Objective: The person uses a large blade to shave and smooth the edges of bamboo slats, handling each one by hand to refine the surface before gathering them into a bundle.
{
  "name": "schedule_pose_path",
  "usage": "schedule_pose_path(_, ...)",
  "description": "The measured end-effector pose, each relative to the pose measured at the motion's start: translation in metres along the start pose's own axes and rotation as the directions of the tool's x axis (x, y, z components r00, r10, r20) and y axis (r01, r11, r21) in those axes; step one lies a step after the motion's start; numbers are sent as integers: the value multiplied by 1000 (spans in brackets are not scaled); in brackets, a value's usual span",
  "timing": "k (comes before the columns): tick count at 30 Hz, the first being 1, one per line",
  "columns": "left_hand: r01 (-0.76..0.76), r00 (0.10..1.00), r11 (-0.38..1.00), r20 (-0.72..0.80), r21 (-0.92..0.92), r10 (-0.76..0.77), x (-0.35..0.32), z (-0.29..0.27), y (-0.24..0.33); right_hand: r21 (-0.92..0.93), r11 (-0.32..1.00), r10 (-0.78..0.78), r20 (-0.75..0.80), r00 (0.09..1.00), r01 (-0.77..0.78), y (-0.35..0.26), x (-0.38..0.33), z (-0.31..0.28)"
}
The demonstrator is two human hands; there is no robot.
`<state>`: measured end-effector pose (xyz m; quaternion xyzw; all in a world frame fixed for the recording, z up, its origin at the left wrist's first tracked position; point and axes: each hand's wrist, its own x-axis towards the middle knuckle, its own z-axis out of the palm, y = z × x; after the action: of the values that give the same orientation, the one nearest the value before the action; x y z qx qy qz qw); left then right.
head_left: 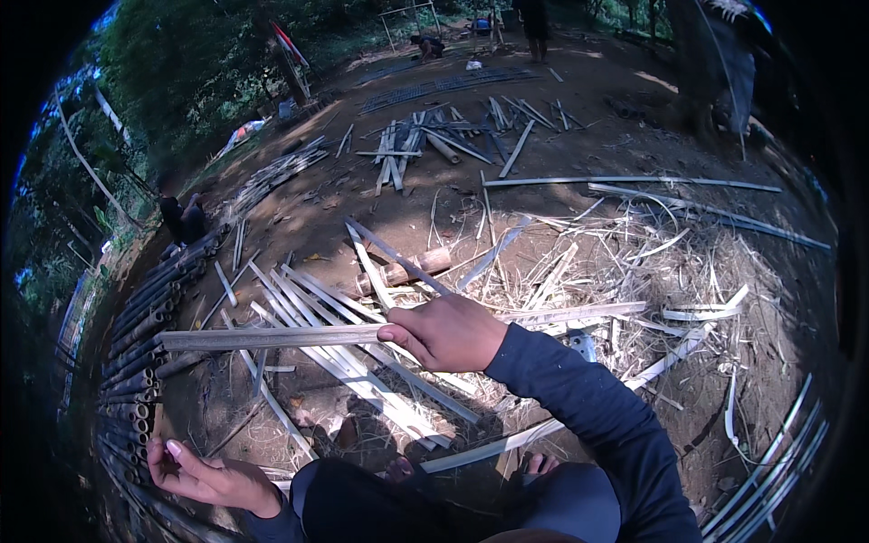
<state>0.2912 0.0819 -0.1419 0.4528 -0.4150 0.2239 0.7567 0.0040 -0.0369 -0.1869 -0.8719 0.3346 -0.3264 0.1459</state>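
Here's the right hand [444, 333], wrapped firmly round a pale wooden strip [272, 339] that juts out to the left, above fanned slats [380, 403] on the ground [317, 213]. Down near left, the left hand [213, 480] curls its fingers; whether it pinches anything, I can't tell. Dark tubes [136, 348] line the left, a thick bamboo piece [430, 262] lies beyond the right hand, and shavings [652, 244] litter the right.

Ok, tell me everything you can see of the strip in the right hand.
The strip is long, narrow, straight and pale grey-brown, apparently split bamboo. The right hand grips it above other strips on the ground. It runs roughly crosswise in view, its left end free; whether it continues beyond the wrist is unclear.
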Motion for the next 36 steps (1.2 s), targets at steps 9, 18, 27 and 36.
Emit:
schedule_pose_path(9, 765, 644, 266, 700, -587, -309, 0, 100, 17, 211, 977, 1, 121, 993, -27, 16, -4, 7)
schedule_pose_path(18, 887, 449, 173, 888, -429, -100, 16, 121, 21, 216, 861, 501, -518, 693, -461, 98, -123, 40)
schedule_pose_path(27, 862, 458, 317, 875, -395, -156, 12, 122, 11, -231, 2, 980, -191, 48, -973, 138, -378, 147)
schedule_pose_path(36, 615, 741, 675, 589, -407, -321, -4, 144, 5, -232, 724, 470, -524, 710, -650, 108, -213, 72)
